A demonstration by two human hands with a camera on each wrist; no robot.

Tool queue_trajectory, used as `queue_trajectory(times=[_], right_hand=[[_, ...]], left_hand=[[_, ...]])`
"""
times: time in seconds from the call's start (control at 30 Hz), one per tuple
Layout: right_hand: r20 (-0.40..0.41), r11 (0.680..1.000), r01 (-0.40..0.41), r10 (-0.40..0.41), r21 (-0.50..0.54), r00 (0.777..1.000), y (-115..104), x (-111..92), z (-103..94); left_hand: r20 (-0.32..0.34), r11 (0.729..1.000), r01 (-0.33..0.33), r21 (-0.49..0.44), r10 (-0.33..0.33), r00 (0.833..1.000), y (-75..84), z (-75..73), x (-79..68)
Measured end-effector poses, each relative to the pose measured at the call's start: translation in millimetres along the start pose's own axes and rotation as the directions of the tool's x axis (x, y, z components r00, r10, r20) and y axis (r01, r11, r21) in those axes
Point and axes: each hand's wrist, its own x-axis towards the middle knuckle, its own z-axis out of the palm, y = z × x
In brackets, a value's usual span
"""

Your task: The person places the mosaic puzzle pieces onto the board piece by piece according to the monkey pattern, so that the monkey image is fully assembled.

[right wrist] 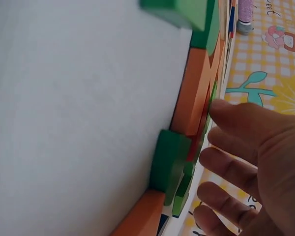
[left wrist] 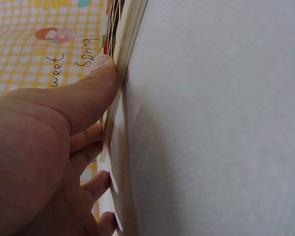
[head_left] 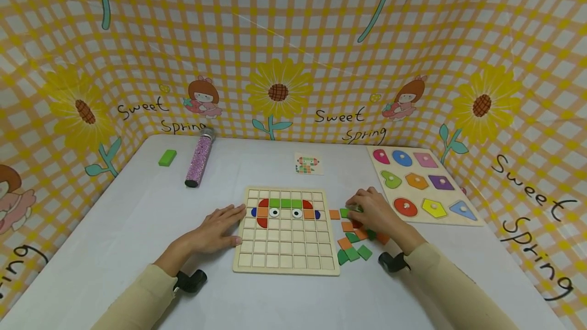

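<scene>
A square wooden grid board (head_left: 285, 248) lies on the table; its upper rows hold red, green, orange and blue tiles and two eye tiles (head_left: 297, 213). My left hand (head_left: 212, 231) rests at the board's left edge, fingers extended, with the thumb (left wrist: 96, 91) against its side. Right of the board, my right hand (head_left: 373, 211) hovers over a loose pile of tiles, fingers loosely bent. In the right wrist view its thumb (right wrist: 236, 115) overlaps the tiles, and no tile shows between the fingers. Several orange tiles (head_left: 344, 243) and green tiles (head_left: 364, 252) lie below that hand.
A small pattern card (head_left: 309, 163) lies behind the board. At the back left are a glittery pink microphone (head_left: 198, 162) and a green block (head_left: 167, 157). A shape puzzle with knobbed pieces (head_left: 405, 193) lies at the right. Patterned cloth (head_left: 293, 39) walls the table's back and sides.
</scene>
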Motion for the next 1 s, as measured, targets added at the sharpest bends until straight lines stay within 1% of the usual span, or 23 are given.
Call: queue_trajectory(times=[0.27,0.5,0.67,0.87,1.0], right_hand=[[0.045,0.999,0.02,-0.022,0.039,0.999,2,-2,0.2],[0.047,0.999,0.032,-0.033,0.023,0.998,4,-2,2.1],[0.053,0.999,0.027,-0.029,0.045,0.998,5,-2,2.2],[0.032,0.997,0.023,-0.025,0.069,0.999,2,-3,-0.7],[-0.011,0.995,0.047,-0.046,0.092,0.999,-7,-4,-5.1]], left_hand=[[-0.003,1.0,-0.006,-0.009,0.006,1.0,0.0,-0.1,-0.3],[-0.004,1.0,-0.008,-0.007,0.008,1.0,1.3,-0.8,-1.2],[-0.004,1.0,-0.007,-0.011,0.007,1.0,3.0,-2.2,-1.5],[0.0,1.0,0.003,-0.008,-0.003,1.0,1.7,-1.6,-1.1],[-0.002,1.0,0.0,-0.004,0.0,1.0,0.5,-0.9,-0.8]])
